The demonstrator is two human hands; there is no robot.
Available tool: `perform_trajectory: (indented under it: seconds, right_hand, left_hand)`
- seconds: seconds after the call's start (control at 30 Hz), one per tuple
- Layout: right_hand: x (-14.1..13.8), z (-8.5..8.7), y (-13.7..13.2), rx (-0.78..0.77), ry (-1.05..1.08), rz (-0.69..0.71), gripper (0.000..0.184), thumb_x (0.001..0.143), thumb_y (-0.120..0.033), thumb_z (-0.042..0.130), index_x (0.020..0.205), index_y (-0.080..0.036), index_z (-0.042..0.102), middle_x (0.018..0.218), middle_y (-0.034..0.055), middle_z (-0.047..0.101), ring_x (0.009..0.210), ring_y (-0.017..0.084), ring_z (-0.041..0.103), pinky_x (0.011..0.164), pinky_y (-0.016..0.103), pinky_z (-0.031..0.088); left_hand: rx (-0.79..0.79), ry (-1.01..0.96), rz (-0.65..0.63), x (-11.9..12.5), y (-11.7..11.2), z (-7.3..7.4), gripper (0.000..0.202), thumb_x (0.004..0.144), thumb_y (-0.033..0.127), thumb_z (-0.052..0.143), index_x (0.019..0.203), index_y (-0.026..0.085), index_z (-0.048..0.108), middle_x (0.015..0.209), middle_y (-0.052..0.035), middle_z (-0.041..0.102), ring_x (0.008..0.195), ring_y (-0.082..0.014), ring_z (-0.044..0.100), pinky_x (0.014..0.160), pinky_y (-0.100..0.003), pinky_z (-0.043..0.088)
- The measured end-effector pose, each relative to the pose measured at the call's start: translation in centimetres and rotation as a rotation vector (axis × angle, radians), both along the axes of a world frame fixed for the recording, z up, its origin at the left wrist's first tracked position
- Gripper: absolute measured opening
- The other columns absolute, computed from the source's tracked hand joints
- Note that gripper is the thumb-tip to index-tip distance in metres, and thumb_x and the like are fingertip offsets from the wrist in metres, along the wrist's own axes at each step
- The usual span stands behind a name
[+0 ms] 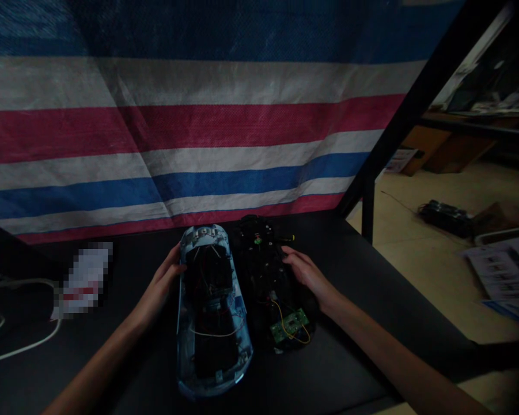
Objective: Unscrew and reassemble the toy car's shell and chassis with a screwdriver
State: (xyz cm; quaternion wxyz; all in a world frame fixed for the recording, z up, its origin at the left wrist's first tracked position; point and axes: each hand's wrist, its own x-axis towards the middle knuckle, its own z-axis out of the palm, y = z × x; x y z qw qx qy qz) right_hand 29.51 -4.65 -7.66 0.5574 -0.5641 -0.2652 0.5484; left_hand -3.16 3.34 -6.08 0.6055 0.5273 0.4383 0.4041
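Note:
A light blue toy car body shell (242, 323) lies upside down on the black table, its hollow inside facing up with thin wires across it. My left hand (169, 271) grips the shell's left edge near its far end. Close against the shell's right side is a black toy car chassis (265, 268). A green circuit board (290, 326) with a yellow wire lies on the chassis's near end. My right hand (302, 270) holds the chassis by its right edge, fingertips curled and partly in shadow. Just beyond those fingers a yellow-tipped tool (288, 237) pokes out, mostly hidden.
A striped plastic sheet (199, 127) hangs behind the black table (345, 357). At left are a blurred-out white packet (86, 276) and a white cable (30, 349). Past the metal frame (367, 210), papers (503, 276) and a dark object (444, 216) lie on the floor.

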Motion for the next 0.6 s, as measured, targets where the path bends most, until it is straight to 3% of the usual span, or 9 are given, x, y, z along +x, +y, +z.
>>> perform_trajectory:
  seconds: [0.3, 0.6]
  right_hand:
    - [0.06, 0.36, -0.10, -0.011, -0.001, 0.007, 0.041, 0.070, -0.036, 0.071, 0.110, -0.026, 0.072, 0.096, -0.0009, 0.077, 0.097, 0.026, 0.071, 0.085, 0.035, 0.054]
    - [0.38, -0.29, -0.10, -0.011, 0.017, -0.005, 0.045, 0.072, -0.034, 0.071, 0.117, -0.027, 0.070, 0.098, -0.0020, 0.077, 0.099, 0.025, 0.069, 0.086, 0.035, 0.052]
  left_hand:
    - [-0.013, -0.040, -0.021, -0.31, 0.08, -0.34, 0.075, 0.091, 0.042, 0.065, 0.158, 0.027, 0.036, 0.167, -0.0032, 0.033, 0.155, -0.0349, 0.024, 0.126, -0.053, 0.023]
    - [-0.005, -0.030, -0.029, 0.33, -0.07, 0.31, 0.074, 0.089, 0.040, 0.064, 0.157, 0.029, 0.038, 0.164, -0.0023, 0.041, 0.149, -0.0366, 0.037, 0.123, -0.051, 0.031]
